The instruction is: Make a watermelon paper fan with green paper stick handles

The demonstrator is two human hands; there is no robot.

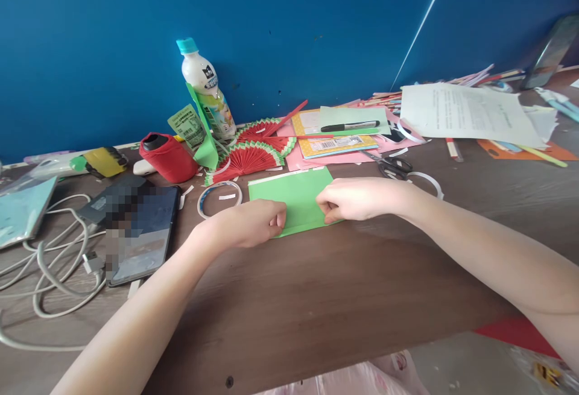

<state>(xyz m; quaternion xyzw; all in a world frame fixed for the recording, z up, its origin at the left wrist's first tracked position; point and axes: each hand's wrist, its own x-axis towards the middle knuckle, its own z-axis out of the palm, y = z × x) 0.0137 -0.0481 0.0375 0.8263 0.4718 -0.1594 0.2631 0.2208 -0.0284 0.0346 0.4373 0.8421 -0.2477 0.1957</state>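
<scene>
A sheet of green paper (294,199) lies on the brown table in front of me, with a narrow pale strip along its far edge. My left hand (256,222) has its fingers curled closed on the sheet's near left corner. At the near right side my right hand (346,199) pinches the edge with thumb and fingers together. A roll of tape (199,205) lies just left of the paper. Beyond it are red paper fans (246,158) with green and white rims. Black-handled scissors (393,167) rest to the right, behind my right wrist.
A drink bottle (205,84) stands by the blue wall, near a red spool (169,158). On the left are a tablet (147,241) and tangled white cables (49,280). A marker (350,126), a printed sheet (465,114) and another white tape ring (429,179) lie at the right.
</scene>
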